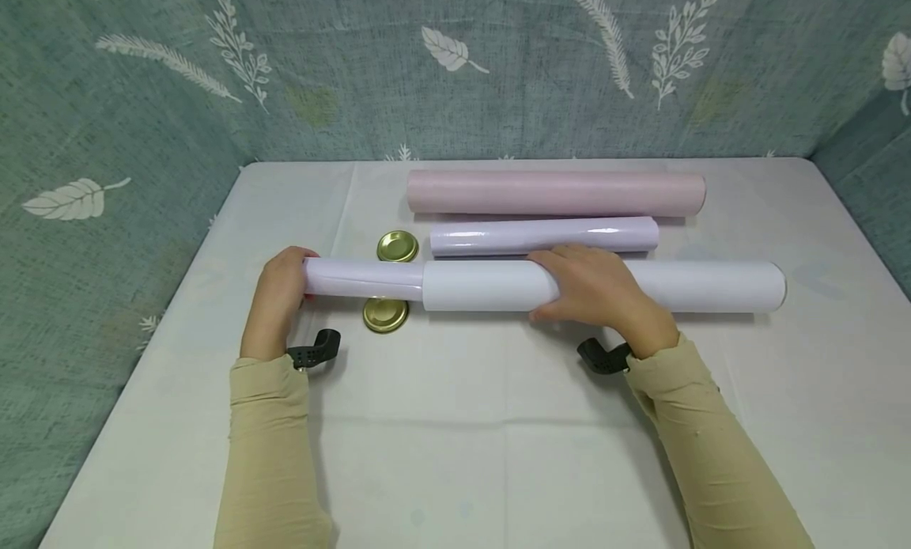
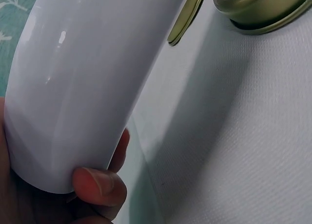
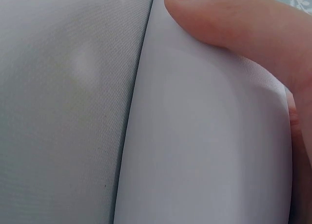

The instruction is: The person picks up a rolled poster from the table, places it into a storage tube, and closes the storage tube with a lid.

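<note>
My left hand [image 1: 277, 292] grips the left end of a narrow, glossy pale-lilac roll [image 1: 363, 278]; in the left wrist view the fingers [image 2: 100, 185] curl round its rim. The roll's right end is hidden inside a wider matte white roll [image 1: 484, 286], and both lie in one line. Over the middle of the white roll, my right hand [image 1: 591, 288] holds it with the thumb on the near side; the right wrist view shows the thumb [image 3: 234, 19] against its surface. Two gold jar lids, a far one [image 1: 398, 246] and a near one [image 1: 385, 315], flank the narrow roll.
Behind the white roll lie a glossy lilac roll [image 1: 541, 236] and, farther back, a thicker pink roll [image 1: 555, 193]. A white cloth covers the table [image 1: 427, 470]. Green leaf-patterned fabric [image 1: 356, 74] stands along the back and both sides.
</note>
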`<action>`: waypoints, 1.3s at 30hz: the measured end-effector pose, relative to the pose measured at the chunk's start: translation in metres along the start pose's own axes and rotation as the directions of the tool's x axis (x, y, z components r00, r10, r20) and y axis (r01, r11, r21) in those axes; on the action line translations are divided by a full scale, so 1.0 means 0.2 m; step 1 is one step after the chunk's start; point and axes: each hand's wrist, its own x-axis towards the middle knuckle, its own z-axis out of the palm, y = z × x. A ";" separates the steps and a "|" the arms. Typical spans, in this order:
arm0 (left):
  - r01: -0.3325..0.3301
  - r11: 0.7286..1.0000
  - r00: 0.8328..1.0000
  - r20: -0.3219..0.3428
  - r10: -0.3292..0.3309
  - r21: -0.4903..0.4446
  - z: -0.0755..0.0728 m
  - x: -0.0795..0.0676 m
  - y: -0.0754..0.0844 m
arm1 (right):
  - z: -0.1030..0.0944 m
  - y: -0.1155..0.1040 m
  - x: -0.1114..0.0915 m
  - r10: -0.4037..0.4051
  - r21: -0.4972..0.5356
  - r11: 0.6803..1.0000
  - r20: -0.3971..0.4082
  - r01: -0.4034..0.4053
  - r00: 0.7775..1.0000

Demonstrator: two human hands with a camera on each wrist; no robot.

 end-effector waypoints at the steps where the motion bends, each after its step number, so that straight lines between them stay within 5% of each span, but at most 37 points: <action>1: 0.012 1.000 1.000 0.017 -0.012 -0.014 -0.01 -0.02 0.03 | 0.00 0.00 0.00 0.000 0.001 1.000 0.001 0.000 1.000; 8: 0.017 0.990 0.996 0.090 -0.004 -0.141 -0.04 -0.13 0.10 | 0.00 0.00 0.00 0.001 0.008 1.000 0.007 -0.001 1.000; 13: 0.199 0.887 0.973 0.191 -0.129 -0.416 -0.05 -0.22 0.19 | 0.00 0.00 0.00 -0.003 0.003 1.000 0.004 0.003 1.000; 19: 0.279 0.825 0.958 0.208 -0.200 -0.491 -0.02 -0.21 0.21 | 0.00 0.01 -0.01 0.006 0.005 1.000 0.017 -0.006 1.000; 26: 0.274 0.843 0.948 0.275 -0.158 -0.462 0.01 -0.20 0.24 | -0.01 0.03 -0.01 0.013 -0.002 1.000 0.002 -0.013 1.000; 39: 0.190 0.881 0.964 0.253 -0.083 -0.433 0.00 -0.22 0.20 | 0.00 0.01 0.00 0.000 0.005 1.000 -0.010 0.000 1.000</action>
